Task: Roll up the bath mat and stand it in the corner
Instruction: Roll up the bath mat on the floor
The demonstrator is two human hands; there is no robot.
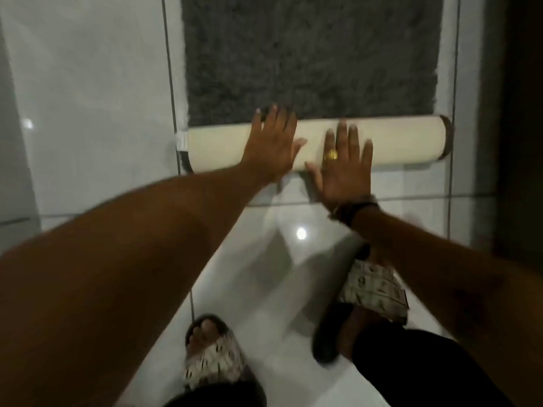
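Head view, looking down at a white tile floor point(88, 113): the mat point(311, 54) lies flat toward the far side, grey pile up, w/ its near end already wound into a cream roll point(411, 141) that runs left-right across the frame. Pale backing faces out on the roll; a small label point(182, 141) shows at its left end, grey pile peeks at the right end. Both hands sit flat on top of the roll near its middle, fingers spread wide, gripping nothing. Left hand point(273, 145) is a bit farther over the crest, fingertips reaching the pile; right hand point(342, 168) sits nearer, heel toward the floor, a gold ring point(331, 154) on one finger and a dark band at the wrist. The person stands close behind, both feet in patterned slippers point(211, 356) at the near edge. Step in hand looks like the rolling itself, approx. a quarter done judging by how much mat is left flat. Next move prob. calls for an even forward push from both palms so the roll tracks straight and stays tight; hands are bunched at centre, so the ends may loosen or skew. The corner for standing it isn't identifiable here; a dark area runs along the right edge.
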